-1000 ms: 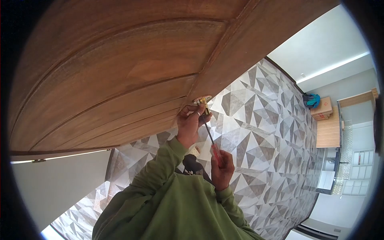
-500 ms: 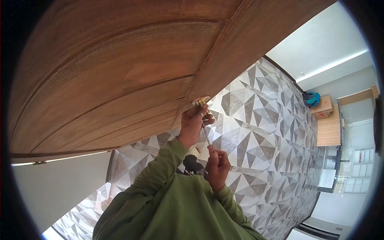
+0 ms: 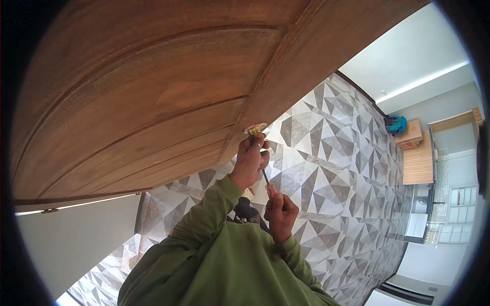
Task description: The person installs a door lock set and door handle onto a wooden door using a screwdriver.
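Observation:
My left hand [image 3: 248, 159] is closed at the edge of the brown wooden door [image 3: 214, 76], its fingers pinching the inner part of a door knob fitting. This door knob fitting [image 3: 254, 128] has a round plate with brass-coloured metal in it, and my fingers partly cover it. A screwdriver [image 3: 265, 178] with a thin dark shaft and a red handle runs between my hands. My right hand [image 3: 282, 214] is wrapped around its handle, below and to the right of my left hand. The screwdriver's tip is hidden behind my left fingers.
Grey and white patterned floor tiles [image 3: 326, 188] spread below and to the right. Farther off at right are a cardboard box [image 3: 409, 132], a blue bag [image 3: 395, 125] and a slatted wooden panel [image 3: 418, 164]. A door hinge [image 3: 49, 210] shows at lower left.
My right hand has turned and shifted slightly right, showing more of the red handle. My left fingers have curled in more around the fitting. The door has stayed put.

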{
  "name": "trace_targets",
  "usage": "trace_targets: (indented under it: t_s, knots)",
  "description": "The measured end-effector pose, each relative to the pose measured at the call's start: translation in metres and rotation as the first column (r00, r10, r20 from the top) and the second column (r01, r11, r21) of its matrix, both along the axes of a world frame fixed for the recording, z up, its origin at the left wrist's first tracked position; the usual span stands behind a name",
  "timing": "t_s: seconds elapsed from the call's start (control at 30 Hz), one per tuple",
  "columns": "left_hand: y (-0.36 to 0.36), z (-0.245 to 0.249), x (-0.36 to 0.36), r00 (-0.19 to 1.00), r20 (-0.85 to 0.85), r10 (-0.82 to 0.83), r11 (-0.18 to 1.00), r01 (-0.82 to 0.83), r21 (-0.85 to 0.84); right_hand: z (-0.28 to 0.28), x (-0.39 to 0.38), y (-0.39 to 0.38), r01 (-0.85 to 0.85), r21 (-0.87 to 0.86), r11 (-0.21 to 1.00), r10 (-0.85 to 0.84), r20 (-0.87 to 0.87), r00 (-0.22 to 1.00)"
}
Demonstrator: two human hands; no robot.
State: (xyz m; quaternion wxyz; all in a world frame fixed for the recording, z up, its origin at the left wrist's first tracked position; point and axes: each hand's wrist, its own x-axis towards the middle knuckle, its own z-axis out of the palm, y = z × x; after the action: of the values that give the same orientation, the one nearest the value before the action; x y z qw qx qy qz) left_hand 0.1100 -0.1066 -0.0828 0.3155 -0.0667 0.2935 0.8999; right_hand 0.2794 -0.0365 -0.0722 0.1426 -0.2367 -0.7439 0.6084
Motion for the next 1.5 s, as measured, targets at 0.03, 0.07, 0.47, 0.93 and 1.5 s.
trace_targets:
  t_s: [0.03, 0.07, 0.47, 0.93, 1.5]
  knots:
    - [-0.001, 0.001, 0.001, 1.000, 0.001, 0.001, 1.000, -0.001, -0.002, 0.005, 0.002, 0.000, 0.020, -0.361, 0.932, 0.024, 0.117, 0.993]
    - [-0.001, 0.004, 0.002, 1.000, 0.013, 0.001, 1.000, -0.001, 0.018, 0.009, 0.003, -0.002, 0.017, -0.364, 0.931, 0.027, 0.116, 0.993]
    - [-0.001, 0.006, 0.002, 0.999, 0.045, -0.019, 0.999, 0.017, 0.051, 0.016, -0.001, -0.009, -0.025, 0.290, 0.957, 0.029, -0.010, 1.000]
    - [-0.002, 0.003, 0.000, 1.000, -0.006, -0.009, 0.999, 0.010, 0.039, 0.016, -0.005, -0.012, -0.039, 0.290, 0.956, 0.043, -0.009, 0.999]
    - [0.005, 0.001, -0.004, 0.996, 0.089, -0.002, 0.995, -0.006, 0.096, 0.003, -0.006, -0.001, 0.056, -0.096, 0.994, -0.053, 0.034, 0.998]
